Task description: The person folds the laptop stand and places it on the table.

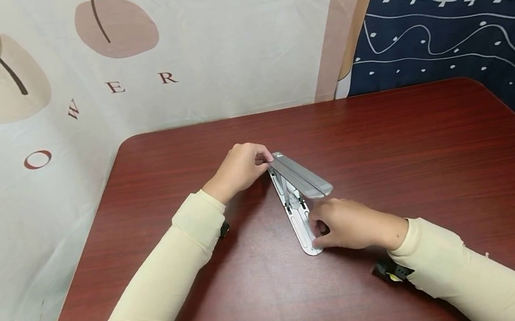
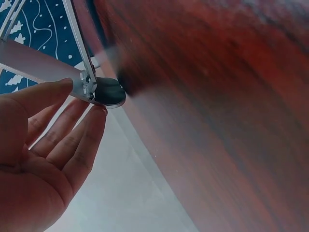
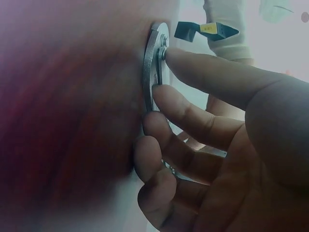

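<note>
A folding metal stand (image 1: pixel 302 174) stands on the tabletop, unfolded into a wedge. Its grey top plate slopes above a slim silver base (image 1: pixel 300 225), with a strut between them. My left hand (image 1: pixel 241 167) pinches the far end, where plate and base meet. In the left wrist view that hand's thumb and fingertips (image 2: pixel 100 113) lie on either side of this hinged end. At the near end of the base is my right hand (image 1: pixel 352 224), its thumb and curled fingers gripping the edge. Thumb and forefinger hold the rounded base end (image 3: pixel 157 63) in the right wrist view.
The reddish-brown wooden table (image 1: pixel 181 158) has rounded corners. Behind it hangs a pale cloth (image 1: pixel 234 36) with printed letters, and a dark blue cloth (image 1: pixel 453 37) with white trees is at the right. Small black devices (image 1: pixel 391 271) sit at both wrists.
</note>
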`<state>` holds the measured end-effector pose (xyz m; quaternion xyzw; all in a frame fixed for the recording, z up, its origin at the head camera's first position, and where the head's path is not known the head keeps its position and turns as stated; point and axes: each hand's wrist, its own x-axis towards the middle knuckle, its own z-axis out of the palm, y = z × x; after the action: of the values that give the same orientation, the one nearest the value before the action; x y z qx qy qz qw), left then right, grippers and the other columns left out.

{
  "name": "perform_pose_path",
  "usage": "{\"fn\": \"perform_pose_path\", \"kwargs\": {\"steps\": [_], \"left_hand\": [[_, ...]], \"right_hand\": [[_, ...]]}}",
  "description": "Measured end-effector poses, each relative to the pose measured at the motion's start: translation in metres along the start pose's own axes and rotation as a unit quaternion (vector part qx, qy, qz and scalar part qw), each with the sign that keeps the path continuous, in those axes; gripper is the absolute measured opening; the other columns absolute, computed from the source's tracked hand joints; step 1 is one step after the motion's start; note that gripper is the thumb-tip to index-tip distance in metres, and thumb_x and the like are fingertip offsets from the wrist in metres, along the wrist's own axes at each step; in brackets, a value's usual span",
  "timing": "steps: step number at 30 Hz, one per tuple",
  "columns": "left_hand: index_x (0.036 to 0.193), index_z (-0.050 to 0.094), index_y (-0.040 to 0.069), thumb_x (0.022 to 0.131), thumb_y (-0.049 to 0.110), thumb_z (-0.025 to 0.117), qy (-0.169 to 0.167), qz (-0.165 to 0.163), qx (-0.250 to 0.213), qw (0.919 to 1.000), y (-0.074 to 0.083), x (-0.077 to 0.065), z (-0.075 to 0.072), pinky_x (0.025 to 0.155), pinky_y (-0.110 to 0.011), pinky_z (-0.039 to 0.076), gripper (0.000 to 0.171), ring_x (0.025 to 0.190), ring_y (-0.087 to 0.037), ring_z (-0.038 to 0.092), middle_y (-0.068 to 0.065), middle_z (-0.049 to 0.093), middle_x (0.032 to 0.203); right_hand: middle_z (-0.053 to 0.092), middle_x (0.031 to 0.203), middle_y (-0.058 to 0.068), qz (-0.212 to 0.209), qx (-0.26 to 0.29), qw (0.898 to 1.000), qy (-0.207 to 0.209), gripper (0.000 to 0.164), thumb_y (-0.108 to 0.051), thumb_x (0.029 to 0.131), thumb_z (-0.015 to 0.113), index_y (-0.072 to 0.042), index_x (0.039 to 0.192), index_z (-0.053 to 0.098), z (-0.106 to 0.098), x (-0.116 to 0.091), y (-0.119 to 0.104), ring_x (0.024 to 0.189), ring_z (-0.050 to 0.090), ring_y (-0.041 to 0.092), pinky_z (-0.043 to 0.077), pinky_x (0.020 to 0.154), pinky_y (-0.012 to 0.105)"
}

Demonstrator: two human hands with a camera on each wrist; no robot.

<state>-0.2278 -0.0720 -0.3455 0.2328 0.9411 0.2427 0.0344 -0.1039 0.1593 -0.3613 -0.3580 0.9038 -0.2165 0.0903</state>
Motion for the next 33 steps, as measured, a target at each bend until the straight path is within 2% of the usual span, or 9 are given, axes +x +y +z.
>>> {"fn": "perform_pose_path", "kwargs": {"steps": [18,25,30,33], "left_hand": [[0.094,0.075,0.013,0.091,0.009,0.068,-0.006,0.009,0.004,0.9999,0.008,0.002,0.002,0.093,-0.033,0.052,0.009,0.097,-0.014,0.071,0.0,0.077,0.102],[0.097,0.075,0.015,0.091,0.012,0.068,-0.008,0.007,0.012,0.9999,0.007,-0.001,0.001,0.092,-0.034,0.052,0.01,0.097,-0.015,0.071,0.001,0.077,0.102],[0.102,0.074,0.015,0.091,0.01,0.067,-0.013,0.002,-0.006,0.9999,0.007,-0.007,0.0,0.094,-0.034,0.053,0.013,0.102,-0.016,0.072,-0.001,0.077,0.104],[0.104,0.073,0.015,0.091,0.008,0.063,-0.003,-0.005,-0.024,0.9997,0.007,-0.012,0.0,0.096,-0.034,0.052,0.017,0.105,-0.016,0.071,-0.002,0.076,0.106]], "right_hand": [[0.05,0.073,-0.009,0.011,-0.011,1.0,-0.007,0.028,-0.029,0.075,0.083,-0.024,0.069,0.056,0.001,-0.002,-0.008,0.064,0.043,0.001,0.036,0.054,0.02],[0.051,0.072,-0.009,-0.003,-0.002,1.0,-0.004,0.027,-0.027,0.074,0.083,-0.023,0.069,0.057,0.002,-0.001,-0.005,0.066,0.044,0.0,0.036,0.056,0.019],[0.055,0.069,-0.011,0.0,0.022,1.0,-0.01,0.023,-0.023,0.075,0.082,-0.023,0.07,0.06,-0.001,0.002,0.0,0.063,0.047,-0.001,0.04,0.056,0.018],[0.056,0.066,-0.015,0.016,0.037,0.999,-0.01,0.02,-0.023,0.079,0.08,-0.023,0.071,0.062,-0.006,0.005,0.004,0.06,0.048,-0.003,0.042,0.056,0.018]]}}
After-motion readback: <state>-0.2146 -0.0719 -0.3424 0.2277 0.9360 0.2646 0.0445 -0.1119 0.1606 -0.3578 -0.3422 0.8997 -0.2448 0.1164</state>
